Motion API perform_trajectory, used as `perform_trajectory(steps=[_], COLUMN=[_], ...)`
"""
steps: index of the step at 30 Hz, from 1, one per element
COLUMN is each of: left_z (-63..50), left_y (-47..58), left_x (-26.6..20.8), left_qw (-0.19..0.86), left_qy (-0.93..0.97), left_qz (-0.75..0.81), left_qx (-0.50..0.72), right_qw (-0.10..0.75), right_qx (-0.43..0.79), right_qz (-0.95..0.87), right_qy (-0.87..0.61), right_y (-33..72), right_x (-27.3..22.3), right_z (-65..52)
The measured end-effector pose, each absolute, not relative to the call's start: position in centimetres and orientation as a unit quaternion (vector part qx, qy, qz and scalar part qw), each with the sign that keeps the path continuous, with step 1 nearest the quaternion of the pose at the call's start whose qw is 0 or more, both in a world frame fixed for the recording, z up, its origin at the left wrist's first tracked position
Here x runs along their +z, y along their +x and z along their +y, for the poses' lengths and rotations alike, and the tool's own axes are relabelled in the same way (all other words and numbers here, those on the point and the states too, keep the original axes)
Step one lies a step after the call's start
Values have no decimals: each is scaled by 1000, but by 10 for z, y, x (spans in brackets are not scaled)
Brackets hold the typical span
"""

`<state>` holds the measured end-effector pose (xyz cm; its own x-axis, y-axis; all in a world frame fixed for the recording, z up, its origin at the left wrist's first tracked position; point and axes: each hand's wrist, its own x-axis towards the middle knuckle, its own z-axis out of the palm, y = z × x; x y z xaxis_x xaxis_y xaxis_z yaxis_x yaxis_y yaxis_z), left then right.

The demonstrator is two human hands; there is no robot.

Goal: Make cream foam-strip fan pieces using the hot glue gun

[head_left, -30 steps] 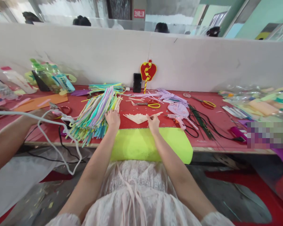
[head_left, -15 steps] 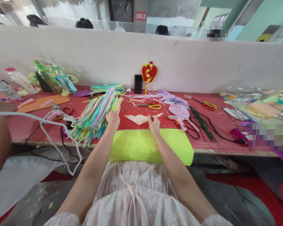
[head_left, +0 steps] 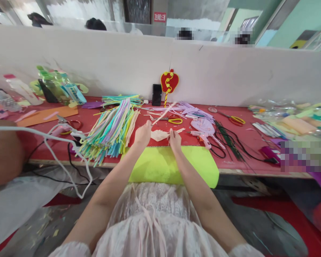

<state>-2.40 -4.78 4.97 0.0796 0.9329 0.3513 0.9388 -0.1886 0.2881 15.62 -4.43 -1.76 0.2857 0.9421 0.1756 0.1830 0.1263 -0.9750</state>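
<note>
My left hand [head_left: 143,133] is closed around one end of a cream pipe cleaner [head_left: 164,114], which points up and to the right. My right hand [head_left: 174,138] pinches the right side of a cream piece of woven pipe cleaners [head_left: 158,135], whose loose ends stick out past the fingers. Just left of my left hand lies a thick bundle of pastel pipe cleaners [head_left: 111,130]. A bright yellow-green sheet [head_left: 168,165] spreads under both wrists at the table's front edge.
Yellow-handled scissors [head_left: 173,120] lie behind the woven piece. A pink glue gun [head_left: 203,137] with a black cord sits to the right. A red and yellow ornament [head_left: 169,82] and a black phone [head_left: 157,95] stand against the partition. A white cable [head_left: 80,189] loops at left, near another person's arm [head_left: 4,153].
My left hand has moved right from the pastel bundle and now holds a single cream pipe cleaner. My right hand stays at the woven piece.
</note>
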Motion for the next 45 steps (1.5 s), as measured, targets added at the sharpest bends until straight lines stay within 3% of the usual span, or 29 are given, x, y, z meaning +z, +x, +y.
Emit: perform_trajectory(steps=[8,14,23,35,45], left_z=[-44,-31,-30,-25,-28], left_y=[-14,-24,-30,-39,-29], left_x=[-10,-24,-20,-14,-14], left_qw=[-66,-133,-254,-439,-592], left_qy=[-872,-801,-672,-454,-442], left_qz=[-412,-432,-496,-413,-361], left_qx=[-256,-392,-488,-656,-569], right_qw=[592,629,682,696,636], right_qx=[429,424,454,472,495], right_qz=[-524,-475,-386,-373,-431], right_qy=[-437,-446,-424,-392,-406], right_y=[152,153,161,160,159], right_x=[-7,-10,-11,-10,-8], right_z=[-47,-42,-36,-36,-39])
